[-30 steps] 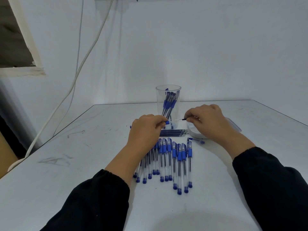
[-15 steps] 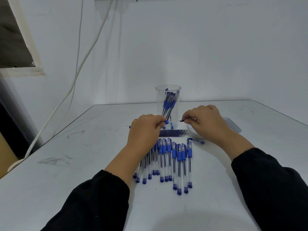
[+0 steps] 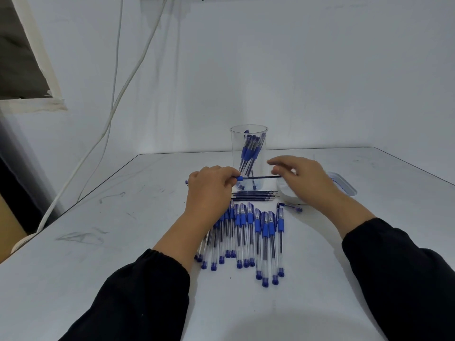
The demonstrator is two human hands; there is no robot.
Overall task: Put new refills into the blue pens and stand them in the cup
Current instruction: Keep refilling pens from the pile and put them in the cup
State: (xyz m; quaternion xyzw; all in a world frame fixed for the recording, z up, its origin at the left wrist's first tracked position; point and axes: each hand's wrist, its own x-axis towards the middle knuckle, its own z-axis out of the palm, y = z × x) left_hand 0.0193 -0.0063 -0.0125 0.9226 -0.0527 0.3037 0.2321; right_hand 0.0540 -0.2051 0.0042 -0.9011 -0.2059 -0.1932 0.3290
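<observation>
My left hand [image 3: 209, 193] grips a clear pen barrel [image 3: 238, 178] held level in front of the cup, its blue grip end poking out past my fingers. A thin dark refill [image 3: 261, 177] sticks far out of that end to the right. My right hand [image 3: 305, 180] pinches the refill's far end, with the other fingers spread. The clear plastic cup [image 3: 249, 130] stands just behind, with several blue pens [image 3: 251, 150] upright in it. Several more blue pens [image 3: 258, 232] lie in a row below my hands. Loose refills [image 3: 253, 195] lie between that row and the cup.
A shallow white tray [image 3: 346, 187] sits right of the cup, partly under my right hand. A small blue pen part [image 3: 291, 207] lies in front of it. The white table [image 3: 123, 242] ends at a slanted left edge; cables [image 3: 115, 99] hang down the wall there.
My right hand has moved right, away from my left hand, and much more of the dark refill now shows between them. The left hand and the barrel stayed in place.
</observation>
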